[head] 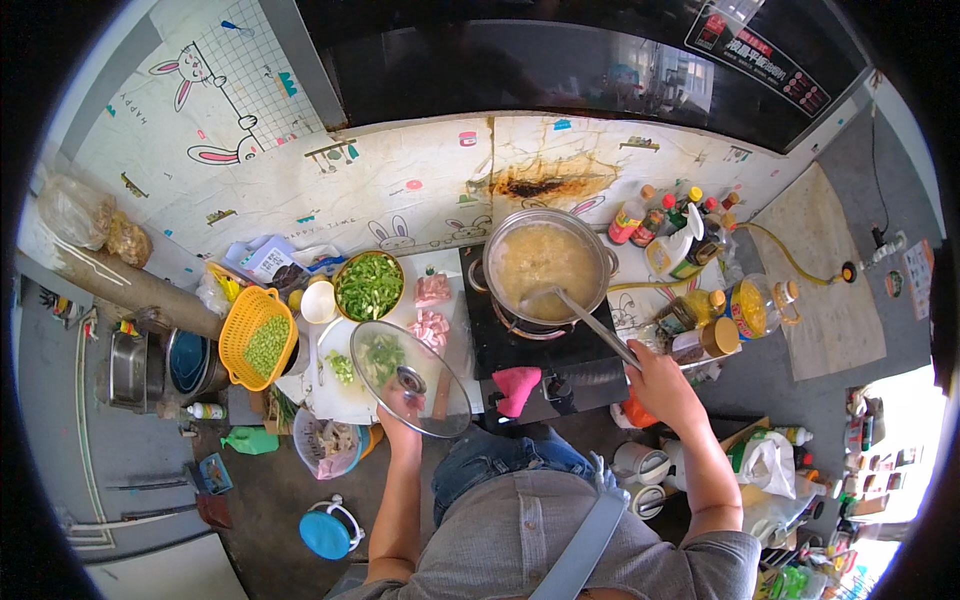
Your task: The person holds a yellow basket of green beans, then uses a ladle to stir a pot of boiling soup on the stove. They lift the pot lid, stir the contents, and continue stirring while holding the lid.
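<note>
My left hand holds a glass pot lid by its knob, tilted above a white cutting board. Through and beside the glass show chopped greens and a cleaver-like knife, partly hidden. My right hand grips the handle of a metal ladle, whose bowl sits in a steel pot of cloudy, pale yellow broth on the gas stove. Sliced raw meat lies left of the stove, near a bowl of cut green vegetables.
A yellow basket of green beans or peas stands at the left, near a white cup. Sauce bottles and oil bottles crowd the right. A pink cloth hangs at the stove's front edge. A bin stands below the counter.
</note>
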The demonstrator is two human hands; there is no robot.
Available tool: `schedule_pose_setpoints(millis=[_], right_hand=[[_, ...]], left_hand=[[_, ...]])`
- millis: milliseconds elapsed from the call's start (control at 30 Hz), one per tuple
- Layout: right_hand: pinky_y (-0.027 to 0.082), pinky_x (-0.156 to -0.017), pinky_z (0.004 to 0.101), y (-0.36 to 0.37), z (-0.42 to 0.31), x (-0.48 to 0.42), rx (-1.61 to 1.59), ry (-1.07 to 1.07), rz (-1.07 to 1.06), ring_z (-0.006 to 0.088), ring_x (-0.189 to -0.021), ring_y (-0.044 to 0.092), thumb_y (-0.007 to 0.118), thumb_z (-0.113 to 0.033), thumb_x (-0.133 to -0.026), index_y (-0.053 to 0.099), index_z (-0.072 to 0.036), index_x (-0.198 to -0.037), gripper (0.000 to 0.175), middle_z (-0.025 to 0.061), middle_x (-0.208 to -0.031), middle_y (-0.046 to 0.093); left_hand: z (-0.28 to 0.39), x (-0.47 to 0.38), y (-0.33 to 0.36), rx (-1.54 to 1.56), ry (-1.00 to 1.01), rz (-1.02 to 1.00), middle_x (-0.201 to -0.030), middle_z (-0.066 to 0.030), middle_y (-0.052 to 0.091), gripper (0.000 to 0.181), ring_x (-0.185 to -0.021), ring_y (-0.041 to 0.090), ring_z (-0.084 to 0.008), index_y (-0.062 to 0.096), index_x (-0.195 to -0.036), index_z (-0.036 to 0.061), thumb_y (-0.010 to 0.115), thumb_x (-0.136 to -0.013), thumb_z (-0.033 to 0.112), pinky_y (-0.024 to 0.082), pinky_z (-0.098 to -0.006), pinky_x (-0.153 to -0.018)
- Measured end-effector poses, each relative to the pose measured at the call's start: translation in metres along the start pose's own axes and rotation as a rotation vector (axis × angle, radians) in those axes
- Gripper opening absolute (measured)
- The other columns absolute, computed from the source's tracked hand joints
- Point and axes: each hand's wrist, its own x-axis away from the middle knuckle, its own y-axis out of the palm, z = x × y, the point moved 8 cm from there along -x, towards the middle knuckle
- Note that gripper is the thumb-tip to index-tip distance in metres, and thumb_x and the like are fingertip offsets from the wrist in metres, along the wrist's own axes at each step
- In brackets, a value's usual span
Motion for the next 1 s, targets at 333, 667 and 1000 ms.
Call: schedule_pose_setpoints(millis=[333,667,1000], right_hand=[[0.043,-0.071,0.0492,0.025,0.013,-0.030,0.006,-0.027,0.068,0.0451,-0.081,0.055,0.050,-0.015,-0.085,0.046,0.004,-0.114,0.035,0.0295,-0.082,0.058],[0.046,-0.060,0.0476,0.053,0.050,-0.059,-0.051,-0.116,0.254,0.0424,-0.067,0.057,0.050,-0.018,-0.087,0.044,0.003,-0.112,0.033,0.0277,-0.073,0.057],[0.025,-0.038,0.0182,0.110,0.023,-0.048,-1.682,0.526,-0.514,0.0078,-0.054,0.039,0.044,-0.017,-0.093,0.044,0.000,-0.102,0.019,0.0008,-0.069,0.040]], left_hand=[[-0.003,0.000,0.001,0.035,-0.006,0.019,-0.067,-0.0060,0.054,0.028,-0.052,0.049,-0.0107,0.056,-0.098,-0.0040,0.046,-0.083,0.017,0.038,-0.0211,-0.047],[-0.004,0.003,-0.002,0.011,-0.024,0.053,-0.069,-0.0067,0.056,0.029,-0.050,0.050,-0.0110,0.055,-0.102,-0.0048,0.047,-0.083,0.015,0.039,-0.0210,-0.046],[-0.004,0.002,-0.006,0.002,-0.005,0.041,-0.068,-0.0061,0.055,0.025,-0.051,0.050,-0.0106,0.057,-0.096,-0.0021,0.047,-0.082,0.016,0.038,-0.0208,-0.045]])
